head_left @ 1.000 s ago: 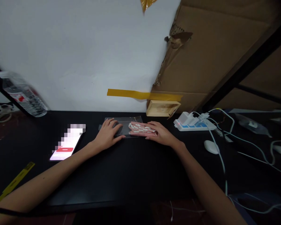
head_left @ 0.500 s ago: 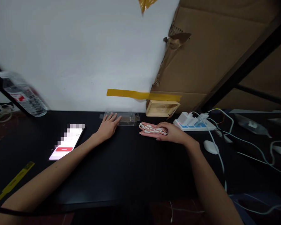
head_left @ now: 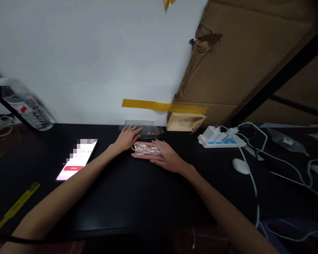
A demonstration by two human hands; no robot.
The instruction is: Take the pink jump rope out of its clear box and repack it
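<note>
My right hand (head_left: pixel 170 157) is wrapped around the right end of a pink bundle with white pieces (head_left: pixel 146 151), which lies low over the black table. Whether the pink part is a box or loose sticks I cannot make out. Just behind it is a clear plastic box (head_left: pixel 149 131), flat against the wall side. On the left part of that box rests my left hand (head_left: pixel 127 137), its fingers stretched out and apart. The left hand's fingertips are close to the bundle's left end, and it holds nothing.
A lit phone (head_left: pixel 78 158) lies to the left, with a water bottle (head_left: pixel 28 106) behind it. A shallow cream box (head_left: pixel 186 122) leans at the wall. To the right are a power strip (head_left: pixel 221 140) with chargers, a white mouse (head_left: pixel 240 166) and loose cables.
My right hand has carried the pink bundle leftward, in front of the clear plastic box. My left hand and that box have shifted slightly to the right.
</note>
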